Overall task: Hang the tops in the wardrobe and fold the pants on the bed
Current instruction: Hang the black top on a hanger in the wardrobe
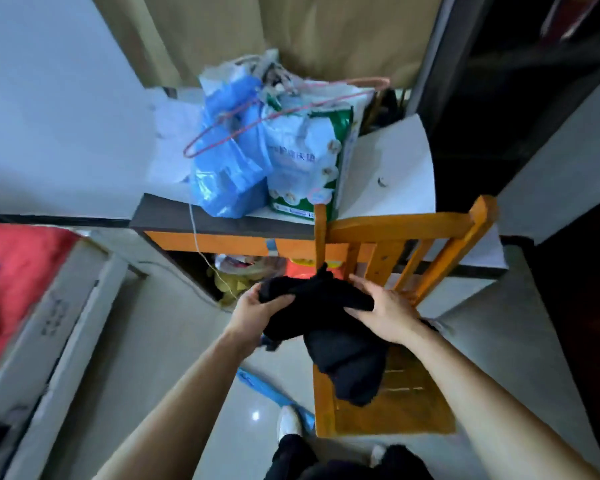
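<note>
The garment (347, 362) is black, bunched and creased; whether it is a top or pants cannot be determined. It is held above the chair (406, 226), with its lower fold draped onto the slatted seat. Its upper part spans both hands. The left hand (252, 315) grips the left end, fingers curled over the fabric and thumb beneath. The right hand (387, 318) holds the right end, with fingers laid over the cloth and the thumb along its near edge, apparently pinching it.

The red bed (18, 271) is cut off at the left edge. The desk (222, 221) behind the chair is partly covered by a blue bag (229, 168) and a white-and-green pack (305, 161). A pink hanger (284, 112) lies across both. The garment hides part of the seat and the right palm. Motion blur makes the pack's print illegible.
</note>
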Available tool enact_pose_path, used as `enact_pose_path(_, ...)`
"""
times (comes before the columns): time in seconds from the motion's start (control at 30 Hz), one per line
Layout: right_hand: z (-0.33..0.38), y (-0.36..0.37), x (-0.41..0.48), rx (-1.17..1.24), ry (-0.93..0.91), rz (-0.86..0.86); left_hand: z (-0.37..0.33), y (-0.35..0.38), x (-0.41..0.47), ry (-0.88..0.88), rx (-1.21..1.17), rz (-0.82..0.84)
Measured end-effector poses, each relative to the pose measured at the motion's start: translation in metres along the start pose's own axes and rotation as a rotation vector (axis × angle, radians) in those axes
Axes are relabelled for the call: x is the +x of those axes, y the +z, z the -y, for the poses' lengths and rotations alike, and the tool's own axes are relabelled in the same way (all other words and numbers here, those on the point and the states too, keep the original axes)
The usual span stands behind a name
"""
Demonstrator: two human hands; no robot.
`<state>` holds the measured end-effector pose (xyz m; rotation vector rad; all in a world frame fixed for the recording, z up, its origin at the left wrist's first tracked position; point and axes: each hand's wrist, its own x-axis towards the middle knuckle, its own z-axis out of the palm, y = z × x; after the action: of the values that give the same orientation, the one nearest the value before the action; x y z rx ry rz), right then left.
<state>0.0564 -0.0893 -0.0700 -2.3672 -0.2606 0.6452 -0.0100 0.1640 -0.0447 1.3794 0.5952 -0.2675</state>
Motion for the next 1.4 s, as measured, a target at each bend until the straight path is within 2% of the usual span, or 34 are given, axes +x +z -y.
enact_pose_path(0.1,0.036,-0.033,-0.012,-0.100,-0.160,0.103,-0.033,-0.019,-0.052,0.131,-0.086,-0.135)
enact_pose_path(0.2,0.064,-0.056,-0.025,-0.176,-0.359,0.046,-0.046,-0.033,-0.105,0.238,-0.169,-0.388)
enact_pose_path(0.27,0.081,-0.061,-0.040,-0.133,-0.520,-0.007,-0.046,-0.032,-0.143,0.319,-0.175,-0.518)
enact_pose_path(0.33,0.098,-0.058,-0.058,0.000,-0.691,0.037,-0.044,-0.027,-0.184,0.403,-0.195,-0.624)
enact_pose_path(0.4,0.115,-0.049,-0.081,0.089,-0.816,0.206,-0.042,-0.021,-0.227,0.498,-0.232,-0.723)
enact_pose_path(0.47,0.131,-0.032,-0.110,0.106,-0.863,0.404,-0.038,-0.017,-0.275,0.584,-0.287,-0.826)
enact_pose_path(0.57,0.158,0.003,-0.158,0.043,-0.958,0.578,-0.023,-0.014,-0.350,0.702,-0.480,-0.948)
enact_pose_path(0.7,0.197,0.053,-0.221,-0.085,-0.996,0.784,0.013,-0.021,-0.451,0.833,-0.715,-1.085)
enact_pose_path(0.77,0.215,0.081,-0.248,-0.175,-1.049,0.742,0.039,-0.026,-0.502,0.887,-0.768,-1.193)
enact_pose_path(0.83,0.232,0.107,-0.282,-0.256,-1.141,0.479,0.072,-0.029,-0.549,0.913,-0.789,-1.258)
enact_pose_path(0.9,0.246,0.133,-0.323,-0.220,-1.244,0.245,0.109,-0.030,-0.592,0.906,-0.798,-1.306)
enact_pose_path(0.97,0.260,0.162,-0.373,-0.120,-1.330,0.187,0.145,-0.029,-0.636,0.872,-0.805,-1.383)
enact_pose_path(1.1,0.288,0.221,-0.478,-0.014,-1.461,0.316,0.209,-0.023,-0.720,0.621,-0.658,-1.651)
enact_pose_path(1.17,0.298,0.249,-0.524,0.016,-1.540,0.387,0.237,-0.020,-0.758,0.500,-0.588,-1.725)
enact_pose_path(1.27,0.302,0.287,-0.580,0.039,-1.643,0.424,0.271,-0.017,-0.814,0.393,-0.570,-1.604)
enact_pose_path(1.4,0.313,0.327,-0.622,-0.066,-1.660,0.461,0.313,-0.010,-0.866,0.266,-0.373,-1.288)
